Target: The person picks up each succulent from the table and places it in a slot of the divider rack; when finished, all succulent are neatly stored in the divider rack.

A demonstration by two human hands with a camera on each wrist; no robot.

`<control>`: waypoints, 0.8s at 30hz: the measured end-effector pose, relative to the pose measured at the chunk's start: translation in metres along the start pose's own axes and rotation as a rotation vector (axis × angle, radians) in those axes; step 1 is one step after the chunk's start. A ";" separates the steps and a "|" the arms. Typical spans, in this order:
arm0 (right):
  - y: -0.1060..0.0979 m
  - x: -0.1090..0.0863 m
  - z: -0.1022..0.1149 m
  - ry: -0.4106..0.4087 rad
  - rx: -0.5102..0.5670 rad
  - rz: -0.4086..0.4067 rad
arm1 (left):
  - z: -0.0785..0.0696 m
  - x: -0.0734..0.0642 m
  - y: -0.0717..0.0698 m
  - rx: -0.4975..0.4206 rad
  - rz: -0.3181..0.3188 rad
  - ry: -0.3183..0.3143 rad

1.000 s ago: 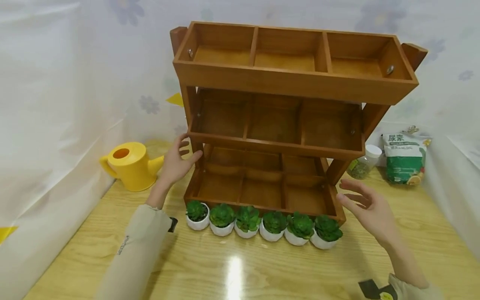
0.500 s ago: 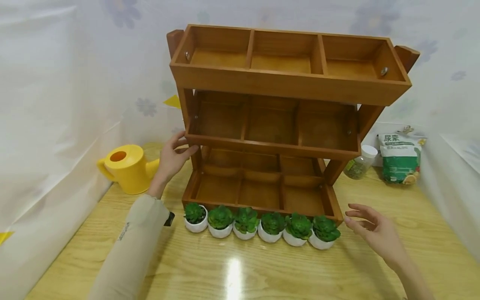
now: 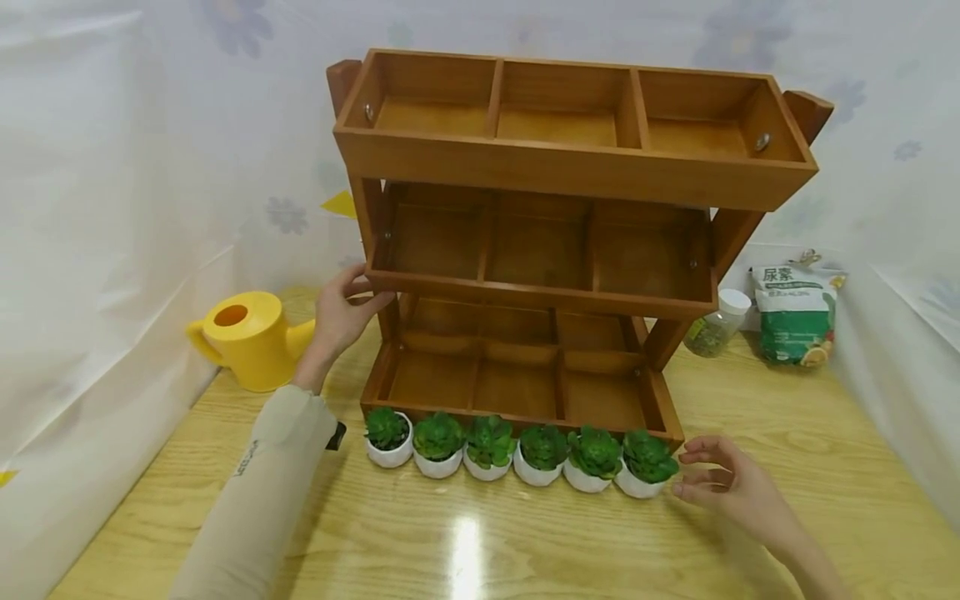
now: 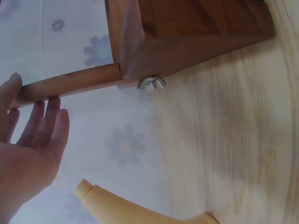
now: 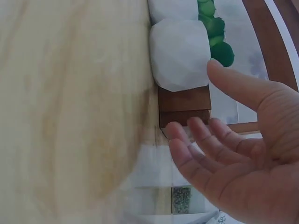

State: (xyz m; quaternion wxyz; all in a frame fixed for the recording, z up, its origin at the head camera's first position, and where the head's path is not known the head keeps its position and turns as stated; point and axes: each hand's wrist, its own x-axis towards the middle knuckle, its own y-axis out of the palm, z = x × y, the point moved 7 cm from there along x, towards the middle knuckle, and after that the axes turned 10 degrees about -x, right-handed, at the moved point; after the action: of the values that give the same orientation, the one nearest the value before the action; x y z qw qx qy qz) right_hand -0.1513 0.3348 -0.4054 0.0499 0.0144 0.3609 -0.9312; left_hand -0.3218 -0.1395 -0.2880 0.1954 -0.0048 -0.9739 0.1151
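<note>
A three-tier brown wooden plant stand (image 3: 570, 171) fills the middle of the head view, each tier divided into compartments. At its left side, my left hand (image 3: 342, 312) grips the upright leg (image 4: 77, 84), thumb on one side and fingertips on the other. Along the stand's front base sits a row of several green succulents in white pots. Beside the rightmost potted succulent (image 3: 647, 464) is my right hand (image 3: 738, 492), fingers loosely bent and apart. In the right wrist view the thumb tip is close to that white pot (image 5: 180, 56); contact cannot be told.
A yellow watering can (image 3: 255, 342) stands left of the stand, close to my left forearm. Behind on the right are a white-lidded jar (image 3: 717, 323) and a green-and-white bag (image 3: 795, 317). Wood-grain table (image 3: 390, 533) extends in front of the pots. Pale flowered sheeting (image 3: 97, 208) surrounds it.
My right hand has come down and inward from the stand's right side to the rightmost potted succulent. My left hand has closed from loosely spread fingers onto the stand's left leg.
</note>
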 end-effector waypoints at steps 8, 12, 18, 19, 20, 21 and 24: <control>0.014 0.002 0.006 -0.015 -0.125 0.039 | 0.028 0.010 -0.003 0.006 0.001 -0.001; 0.018 0.006 0.015 -0.050 -0.188 0.009 | 0.043 0.015 -0.004 0.021 0.000 -0.006; 0.019 0.009 0.023 -0.034 -0.227 -0.029 | 0.043 0.015 -0.004 0.017 0.007 0.009; 0.020 0.009 0.025 -0.040 -0.230 -0.034 | 0.042 0.015 -0.004 0.017 0.007 0.011; 0.020 0.009 0.026 -0.045 -0.237 -0.042 | 0.043 0.015 -0.004 0.018 0.007 0.013; 0.020 0.009 0.027 -0.053 -0.248 -0.052 | 0.043 0.015 -0.004 0.019 0.006 0.014; 0.020 0.009 0.031 -0.062 -0.296 -0.084 | 0.043 0.015 -0.004 0.021 0.004 0.019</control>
State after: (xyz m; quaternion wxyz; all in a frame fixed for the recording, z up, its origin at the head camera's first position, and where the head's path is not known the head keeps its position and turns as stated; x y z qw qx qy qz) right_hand -0.1584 0.2983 -0.3968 0.0237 -0.0367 0.4928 -0.8690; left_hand -0.3523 -0.1521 -0.3203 0.2042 -0.0060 -0.9708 0.1255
